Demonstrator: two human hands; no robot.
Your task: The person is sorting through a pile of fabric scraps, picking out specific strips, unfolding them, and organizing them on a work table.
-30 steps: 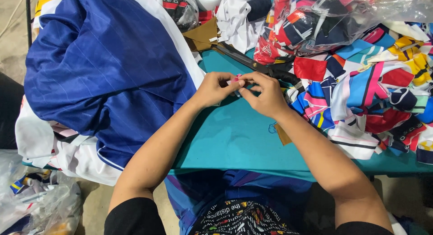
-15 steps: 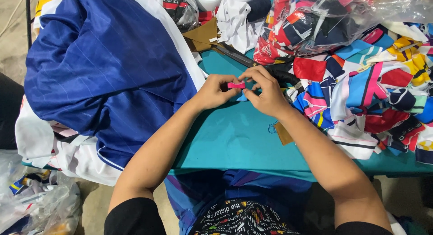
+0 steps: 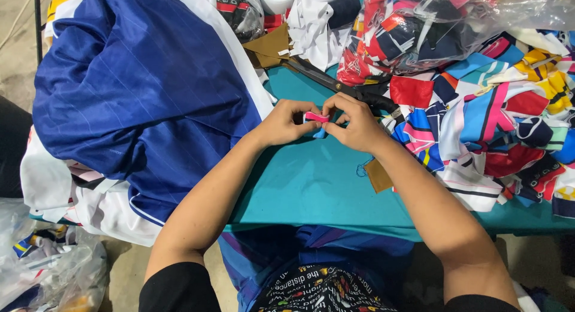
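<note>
Over a teal worktop (image 3: pixel 311 186), both hands pinch one small pink strip.

Left of the hands lies a big blue garment (image 3: pixel 138 102); to their right, a heap of colourful fabric pieces (image 3: pixel 497 126); just beyond them, black scissors (image 3: pixel 341 84). Left hand (image 3: pixel 281 123) and right hand (image 3: pixel 359 126) meet fingertip to fingertip, closed on the pink strip (image 3: pixel 315 116) between them, just above the worktop.
</note>
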